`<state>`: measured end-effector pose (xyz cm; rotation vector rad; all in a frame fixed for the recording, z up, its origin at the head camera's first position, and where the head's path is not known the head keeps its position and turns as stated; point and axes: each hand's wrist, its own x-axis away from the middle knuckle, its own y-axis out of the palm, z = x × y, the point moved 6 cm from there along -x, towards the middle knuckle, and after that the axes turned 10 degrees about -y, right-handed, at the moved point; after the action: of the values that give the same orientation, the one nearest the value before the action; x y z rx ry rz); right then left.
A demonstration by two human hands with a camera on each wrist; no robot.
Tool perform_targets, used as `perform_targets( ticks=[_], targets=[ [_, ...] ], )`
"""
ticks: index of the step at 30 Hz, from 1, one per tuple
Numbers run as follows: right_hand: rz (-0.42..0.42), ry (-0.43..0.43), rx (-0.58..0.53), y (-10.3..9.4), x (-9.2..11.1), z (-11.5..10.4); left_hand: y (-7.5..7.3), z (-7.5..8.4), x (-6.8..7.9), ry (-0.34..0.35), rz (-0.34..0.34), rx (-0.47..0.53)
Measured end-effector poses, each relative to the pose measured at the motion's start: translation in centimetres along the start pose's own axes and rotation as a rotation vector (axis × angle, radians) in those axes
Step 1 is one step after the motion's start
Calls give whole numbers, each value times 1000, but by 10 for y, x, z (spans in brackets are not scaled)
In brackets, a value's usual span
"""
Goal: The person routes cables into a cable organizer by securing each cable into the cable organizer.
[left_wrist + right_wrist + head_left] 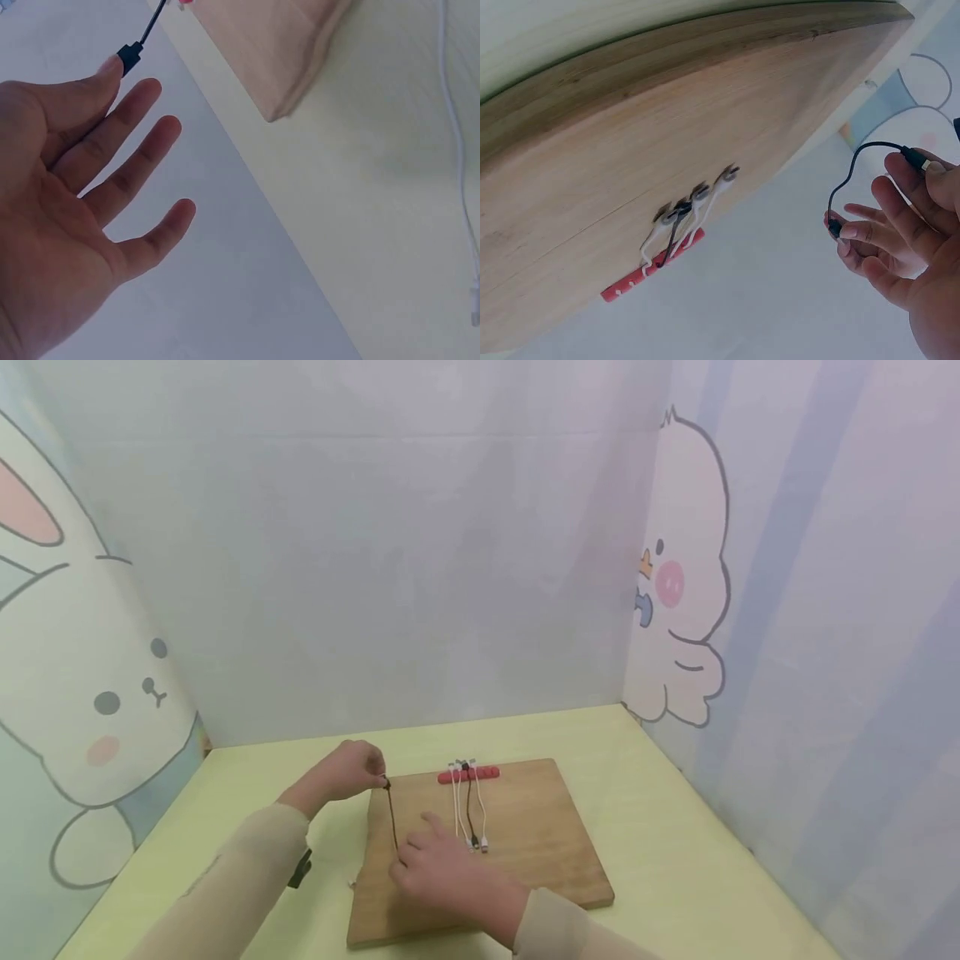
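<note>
A short black USB cable (392, 820) stretches between my two hands over the left part of the wooden board. My left hand (351, 772) pinches the small black plug (130, 56) at its far end between thumb and index finger, the other fingers spread. Nearer me, my right hand (441, 870) pinches the larger USB connector (913, 158), and in the right wrist view the cable bows between the hands. Beside them, a red cable holder strip (491, 772) at the board's back edge carries several white cables (483, 814) and one dark cable (469, 802), their lower ends lying toward me.
The wooden board (532, 827) lies on a pale yellow table (675, 843). On the tabletop a white cable (454, 127) runs along the board's left side in the left wrist view. Curtains with cartoon animals (690, 552) stand around the table.
</note>
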<state>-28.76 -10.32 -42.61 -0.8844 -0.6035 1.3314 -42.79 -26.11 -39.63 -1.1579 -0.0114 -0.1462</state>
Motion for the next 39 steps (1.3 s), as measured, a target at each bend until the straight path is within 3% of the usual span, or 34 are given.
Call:
perform_targets(
  ticks=[3, 11, 15, 19, 29, 39],
  targets=[
    [34, 15, 35, -2, 11, 5, 3, 19, -5, 14, 32, 2],
    [30, 92, 65, 1, 40, 20, 9, 63, -15, 94, 133, 43],
    [36, 133, 34, 10, 52, 30, 15, 76, -23, 89, 169, 71],
    [-10, 163, 31, 25, 64, 38, 22, 88, -32, 61, 183, 111],
    [-101, 242, -13, 40, 85, 58, 39, 110, -50, 3, 238, 156],
    [-164, 272, -52, 57, 95, 63, 65, 114, -69, -18, 229, 161]
  ],
)
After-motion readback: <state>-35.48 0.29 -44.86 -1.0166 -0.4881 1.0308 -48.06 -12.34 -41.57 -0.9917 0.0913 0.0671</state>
